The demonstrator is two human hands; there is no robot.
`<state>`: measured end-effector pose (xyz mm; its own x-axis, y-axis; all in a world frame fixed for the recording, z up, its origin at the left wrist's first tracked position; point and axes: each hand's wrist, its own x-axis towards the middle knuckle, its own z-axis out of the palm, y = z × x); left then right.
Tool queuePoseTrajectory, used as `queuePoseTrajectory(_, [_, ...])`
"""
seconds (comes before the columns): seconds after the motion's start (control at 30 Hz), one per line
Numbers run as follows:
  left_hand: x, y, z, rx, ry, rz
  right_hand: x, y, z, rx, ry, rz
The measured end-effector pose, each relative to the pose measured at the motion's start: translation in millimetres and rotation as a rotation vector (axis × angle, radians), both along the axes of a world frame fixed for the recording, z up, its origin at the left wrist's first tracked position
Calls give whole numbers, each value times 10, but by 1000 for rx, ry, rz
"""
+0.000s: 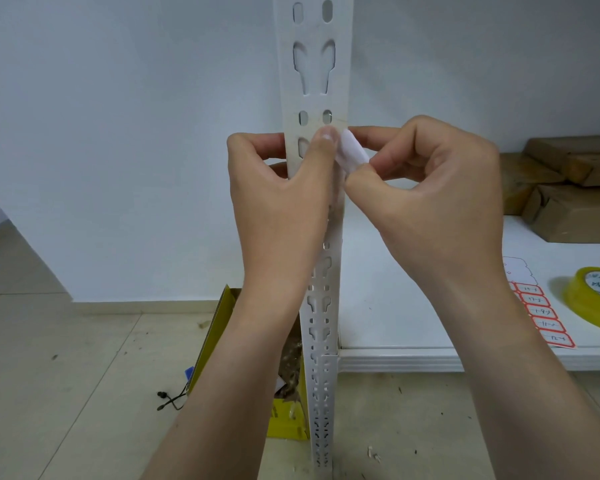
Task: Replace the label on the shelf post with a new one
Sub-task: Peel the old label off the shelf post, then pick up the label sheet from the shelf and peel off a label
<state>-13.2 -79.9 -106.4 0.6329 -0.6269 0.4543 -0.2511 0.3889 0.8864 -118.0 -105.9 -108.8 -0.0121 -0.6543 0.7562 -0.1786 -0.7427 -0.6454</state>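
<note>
A white perforated shelf post [314, 98] stands upright in the middle of the view. My left hand [281, 202] grips the post, fingers wrapped behind it and the thumb pressed on its front face. My right hand [426, 195] pinches a small white label [352, 154] between thumb and fingers at the post's right edge, beside my left thumb. The label curls away from the post; whether one end still sticks to it I cannot tell. A sheet of red-bordered labels [542, 313] lies on the white shelf [430, 355] at the right.
A roll of yellow tape [594, 296] sits on the shelf at the far right. Brown wrapped parcels [568, 192] are stacked at the shelf's back. A yellow cardboard box [288, 375] with scraps stands on the tiled floor behind the post. A small black cord [168, 400] lies left of it.
</note>
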Motion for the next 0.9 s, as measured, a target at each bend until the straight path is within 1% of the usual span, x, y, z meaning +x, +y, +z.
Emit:
queuePoseTrajectory(0.43, [-26,-8,-11,-16,7,6,-34,-7,-14,-27,21,-13])
queuePoseTrajectory(0.67, [-32,-40,-37,-63,2,18,-66,-53,-55,-41,-27,30])
queuePoseTrajectory(0.8, [-18,-121,-135,-123,-50,16,-91,-72,-92,-56,-34,28])
queuePoseTrajectory(0.9, [-12,-161,-212,-164,-90,12,-163,-120,-148,-30,-8,0])
